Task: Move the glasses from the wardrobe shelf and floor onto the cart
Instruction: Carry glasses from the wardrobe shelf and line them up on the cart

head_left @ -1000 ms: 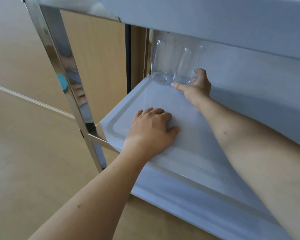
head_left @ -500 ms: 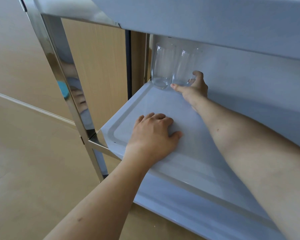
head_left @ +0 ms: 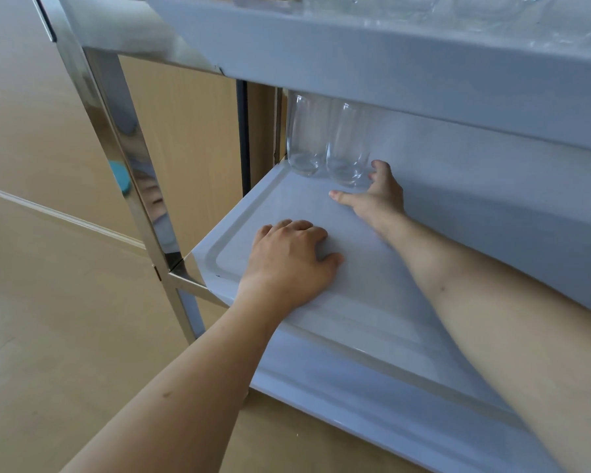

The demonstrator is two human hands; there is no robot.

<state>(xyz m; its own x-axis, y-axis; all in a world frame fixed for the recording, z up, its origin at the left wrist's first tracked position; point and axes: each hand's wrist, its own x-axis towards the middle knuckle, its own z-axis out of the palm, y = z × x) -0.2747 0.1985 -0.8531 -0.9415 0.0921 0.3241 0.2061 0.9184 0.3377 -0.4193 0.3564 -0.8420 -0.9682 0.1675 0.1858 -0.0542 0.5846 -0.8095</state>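
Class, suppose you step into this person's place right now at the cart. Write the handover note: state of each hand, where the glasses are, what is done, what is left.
Left hand: rests palm down on the white plastic middle shelf of the steel-framed cart, holding nothing.
Right hand: reaches to the shelf's far corner, thumb and fingers around the base of the right clear drinking glass.
Glasses: that one stands upright beside the left clear drinking glass; whether they touch is unclear. More glassware shows faintly on the top shelf.
Done: two glasses stand on the middle shelf.
Left: release the right glass; wardrobe and floor glasses are out of view, so check there.
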